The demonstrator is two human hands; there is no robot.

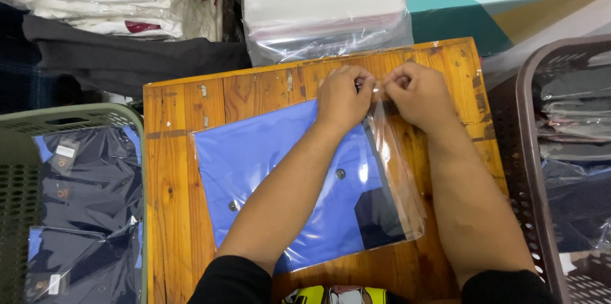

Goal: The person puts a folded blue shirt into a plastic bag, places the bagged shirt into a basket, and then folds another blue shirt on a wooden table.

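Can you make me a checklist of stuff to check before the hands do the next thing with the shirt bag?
1. Blue shirt fully inside the clear bag: ok.
2. Bag lying flat on the wooden table: ok.
3. Left hand pinching the bag's open end: ok.
4. Right hand pinching the same end, close beside the left: ok.
5. Flap sealed shut: cannot tell, the fingers hide it.
6. Green basket on the left already holding bagged shirts: ok.

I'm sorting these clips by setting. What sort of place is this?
Probably a small garment packing station. Both hands, left hand and right hand, pinch a clear bag over a folded blue shirt on a wooden board, between baskets of bagged shirts.
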